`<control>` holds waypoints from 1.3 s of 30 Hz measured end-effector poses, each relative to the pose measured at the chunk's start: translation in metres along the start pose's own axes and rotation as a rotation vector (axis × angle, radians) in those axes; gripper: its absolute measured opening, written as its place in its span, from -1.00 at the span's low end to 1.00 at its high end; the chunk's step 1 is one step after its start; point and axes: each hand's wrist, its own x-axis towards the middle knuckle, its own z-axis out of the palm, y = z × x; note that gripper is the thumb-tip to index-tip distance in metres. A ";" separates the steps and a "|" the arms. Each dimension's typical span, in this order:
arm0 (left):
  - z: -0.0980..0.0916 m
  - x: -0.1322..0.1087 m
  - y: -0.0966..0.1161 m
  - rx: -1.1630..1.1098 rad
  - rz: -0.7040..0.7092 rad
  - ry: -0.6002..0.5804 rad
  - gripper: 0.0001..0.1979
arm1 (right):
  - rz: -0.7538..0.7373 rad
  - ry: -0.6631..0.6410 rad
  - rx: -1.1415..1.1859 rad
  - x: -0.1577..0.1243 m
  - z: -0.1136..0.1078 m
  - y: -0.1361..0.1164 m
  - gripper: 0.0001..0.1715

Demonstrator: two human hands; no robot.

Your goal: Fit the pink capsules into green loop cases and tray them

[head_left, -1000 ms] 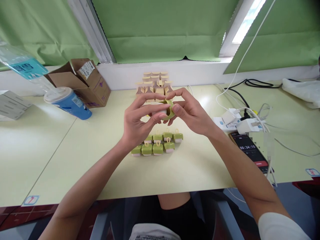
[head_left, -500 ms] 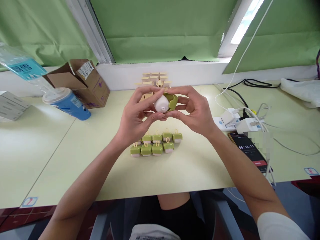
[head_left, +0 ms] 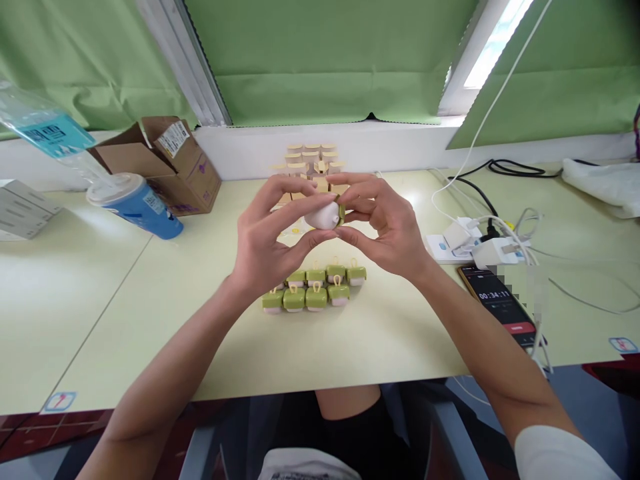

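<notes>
Above the middle of the table, my left hand [head_left: 277,230] pinches a small white rounded piece [head_left: 323,217] with a little nub. My right hand [head_left: 383,223] holds a small green cover [head_left: 342,212] against the right side of that piece, mostly hidden by my fingers. Below my hands, two rows of small green-and-white cases [head_left: 316,298] with pale yellow loops stand on the table. Behind my fingers are several pale yellow pieces [head_left: 311,157] by the wall, partly covered by my hands.
On the left are a blue cup [head_left: 143,210], a tilted clear bottle [head_left: 55,137], an open cardboard box [head_left: 193,177] and white boxes [head_left: 23,210]. To the right lie a phone [head_left: 500,297], a power strip with chargers [head_left: 463,237], cables and a white plastic bag [head_left: 600,183].
The green cover has turned, so less of it shows beside the white piece. The white piece has tipped, its nub now pointing more to the right. Both hands stay together in mid-air.
</notes>
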 end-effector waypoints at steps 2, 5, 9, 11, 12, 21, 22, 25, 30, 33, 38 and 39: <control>0.001 -0.001 0.001 -0.010 0.009 -0.001 -0.60 | -0.011 0.005 -0.008 0.000 0.000 0.001 -0.58; 0.001 -0.004 0.003 -0.002 0.001 0.009 -0.56 | -0.025 0.015 -0.002 0.000 0.000 0.001 -0.55; -0.001 -0.005 0.005 -0.002 0.040 0.019 -0.57 | -0.049 0.040 0.003 -0.002 0.001 -0.001 -0.58; -0.002 -0.005 0.007 -0.007 0.093 0.030 -0.59 | -0.076 0.056 0.021 -0.002 0.002 -0.001 -0.59; -0.003 -0.005 0.008 0.000 0.117 0.036 -0.60 | -0.094 0.065 0.034 -0.002 0.002 -0.001 -0.58; -0.008 -0.004 0.016 0.095 0.246 0.048 -0.58 | -0.144 0.051 0.127 0.000 0.001 0.004 -0.55; -0.008 -0.004 0.016 0.104 0.237 0.044 -0.59 | -0.146 0.042 0.124 0.000 0.000 0.004 -0.56; -0.008 -0.003 0.019 0.125 0.229 0.039 -0.67 | -0.169 0.002 0.104 0.001 -0.002 0.002 -0.63; -0.008 -0.001 0.025 0.094 0.289 0.037 -0.74 | -0.161 -0.021 0.020 0.002 -0.002 0.003 -0.68; -0.009 0.000 0.028 0.099 0.269 0.005 -0.76 | -0.185 -0.008 -0.005 0.002 -0.003 0.004 -0.69; -0.008 0.001 0.027 0.020 0.327 0.012 -0.69 | -0.173 0.002 -0.025 0.000 -0.003 0.004 -0.70; -0.007 0.001 0.026 0.009 0.331 0.015 -0.67 | -0.171 0.002 -0.019 0.000 -0.003 0.003 -0.71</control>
